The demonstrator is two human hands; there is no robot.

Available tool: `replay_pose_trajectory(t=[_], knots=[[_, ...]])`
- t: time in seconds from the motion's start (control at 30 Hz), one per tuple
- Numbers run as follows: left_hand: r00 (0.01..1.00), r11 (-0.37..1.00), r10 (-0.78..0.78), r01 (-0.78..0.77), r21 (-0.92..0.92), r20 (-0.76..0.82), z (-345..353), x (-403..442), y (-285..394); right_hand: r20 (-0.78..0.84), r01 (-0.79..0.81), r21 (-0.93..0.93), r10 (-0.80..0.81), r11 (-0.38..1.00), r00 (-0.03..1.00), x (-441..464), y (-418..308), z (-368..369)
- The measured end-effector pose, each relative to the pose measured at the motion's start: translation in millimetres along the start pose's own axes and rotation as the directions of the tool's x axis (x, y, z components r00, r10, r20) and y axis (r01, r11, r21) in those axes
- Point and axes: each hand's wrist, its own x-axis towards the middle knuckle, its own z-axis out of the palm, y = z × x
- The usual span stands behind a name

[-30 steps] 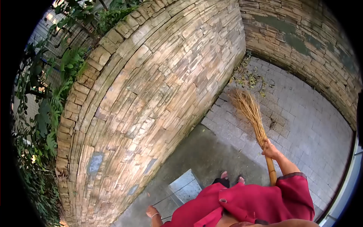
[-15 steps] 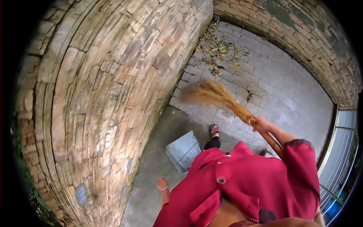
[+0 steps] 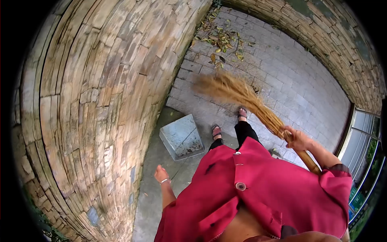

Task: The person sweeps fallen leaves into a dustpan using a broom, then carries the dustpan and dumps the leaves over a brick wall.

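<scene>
My right hand (image 3: 297, 139) grips a straw broom (image 3: 258, 107) where the bristles meet the wooden handle. The bristles reach left across the paving, their tips blurred. Below my left hand (image 3: 161, 174), which wears a bracelet and has its fingers curled closed, is a box-shaped metal dustpan (image 3: 182, 137). It appears to hang from this hand, though the grip and most of the handle are hard to see. Dark bits lie inside the dustpan. Fallen leaves (image 3: 223, 40) lie beyond the broom, along the foot of the wall.
A stone wall (image 3: 100, 101) rises close on my left, and another curved wall (image 3: 342, 52) bounds the far side. Grey paving (image 3: 290, 76) stretches ahead. Metal railings (image 3: 365, 141) stand at the right. My feet, in sandals, are on the ground beside the dustpan.
I have stepped forward, and both feet now show. The dustpan has moved forward together with my left hand. The broom is farther forward, its bristles nearer the leaves.
</scene>
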Motion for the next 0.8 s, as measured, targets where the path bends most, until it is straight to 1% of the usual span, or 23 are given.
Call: replay_pose_trajectory(t=[0.03, 0.1, 0.13, 0.2, 0.23, 0.27, 0.3, 0.33, 0.37, 0.4, 0.43, 0.47, 0.5, 0.53, 0.57, 0.6, 0.63, 0.67, 0.7, 0.73, 0.77, 0.8], knots=[[1.000, 1.000, 0.000, 0.000, 0.005, -0.003, 6.9, -3.9, 9.1, 0.005, 0.000, 0.003, 0.000, 1.000, 1.000, 13.4, 23.7, -7.8], [0.997, 0.998, 0.058, -0.059, -0.003, -0.040, 24.9, -13.9, 30.0, -0.103, 0.218, -0.109, -0.229, 0.970, 0.968, 62.7, 93.6, -22.6], [0.997, 0.998, 0.062, -0.062, 0.002, -0.046, 29.1, -16.8, 37.0, -0.135, 0.186, -0.024, -0.187, 0.982, 0.973, 82.0, 105.8, -39.5], [0.995, 0.997, 0.074, -0.072, 0.035, -0.070, 30.4, -19.6, 52.1, -0.253, 0.061, 0.011, -0.056, 0.998, 0.966, 105.4, 104.0, -70.2], [0.989, 0.989, 0.133, -0.128, 0.075, -0.070, 30.2, -16.1, 57.7, -0.254, 0.066, 0.026, -0.057, 0.998, 0.965, 104.6, 97.6, -78.8], [0.987, 0.986, 0.147, -0.141, 0.083, -0.065, 31.6, -13.0, 62.9, -0.275, 0.050, 0.093, -0.023, 0.994, 0.961, 97.9, 90.5, -88.9], [0.964, 0.956, 0.243, -0.221, 0.192, -0.104, 37.6, -14.9, 73.1, -0.297, 0.034, 0.162, 0.015, 0.986, 0.955, 92.2, 87.0, -96.9], [0.931, 0.909, 0.341, -0.292, 0.296, -0.128, 47.0, -16.1, 83.8, -0.406, 0.194, 0.149, -0.119, 0.970, 0.906, 81.9, 87.3, -96.2], [0.930, 0.905, 0.350, -0.304, 0.297, -0.114, 55.8, -16.1, 93.4, -0.355, 0.154, 0.312, -0.035, 0.938, 0.934, 68.3, 84.6, -100.0], [0.929, 0.893, 0.356, -0.306, 0.330, -0.104, 64.1, -14.9, 102.5, -0.290, 0.105, 0.464, 0.039, 0.880, 0.956, 51.9, 79.6, -106.1], [0.927, 0.880, 0.363, -0.308, 0.361, -0.094, 73.2, -12.9, 111.6, -0.285, 0.123, 0.629, 0.081, 0.768, 0.955, 41.4, 84.8, -106.6], [0.927, 0.867, 0.366, -0.306, 0.394, -0.085, 81.7, -12.9, 118.4, -0.291, 0.122, 0.634, 0.089, 0.763, 0.953, 31.4, 89.7, -107.1], [0.910, 0.862, 0.413, -0.382, 0.332, -0.026, 92.7, -16.8, 125.0, -0.268, 0.110, 0.728, 0.134, 0.676, 0.954, 23.6, 93.6, -108.5], [0.910, 0.859, 0.414, -0.384, 0.338, -0.019, 104.2, -21.7, 132.9, -0.236, 0.095, 0.813, 0.177, 0.574, 0.955, 19.4, 96.7, -107.2], [0.887, 0.822, 0.461, -0.422, 0.383, -0.012, 116.9, -27.2, 140.7, -0.265, 0.131, 0.874, 0.234, 0.467, 0.936, 18.6, 99.7, -103.2], [0.865, 0.782, 0.503, -0.455, 0.426, 0.000, 129.7, -31.1, 147.8, -0.268, 0.140, 0.903, 0.279, 0.406, 0.922, 22.1, 111.0, -101.5], [0.851, 0.748, 0.523, -0.485, 0.454, 0.047, 140.9, -33.0, 154.6, -0.272, 0.167, 0.933, 0.318, 0.319, 0.908, 27.5, 118.1, -101.2], [0.857, 0.740, 0.510, -0.477, 0.475, 0.067, 150.3, -32.7, 159.5, -0.268, 0.194, 0.954, 0.364, 0.228, 0.892, 32.1, 123.5, -101.6], [0.860, 0.739, 0.500, -0.487, 0.467, 0.105, 164.1, -29.9, 164.6, -0.245, 0.188, 0.965, 0.382, 0.182, 0.891, 37.5, 126.8, -106.4], [0.860, 0.738, 0.489, -0.495, 0.459, 0.142, 177.5, -24.9, 168.4, -0.225, 0.182, 0.973, 0.421, 0.141, 0.879, 46.3, 131.2, -110.5], [0.864, 0.728, 0.477, -0.492, 0.477, 0.163, 188.2, -11.6, 167.5, -0.228, 0.179, 0.973, 0.463, 0.149, 0.857, 59.3, 135.8, -112.6], [0.852, 0.728, 0.477, -0.521, 0.446, 0.216, 202.6, 7.2, 164.1, -0.238, 0.180, 0.970, 0.500, 0.163, 0.833, 74.5, 139.9, -116.4]])
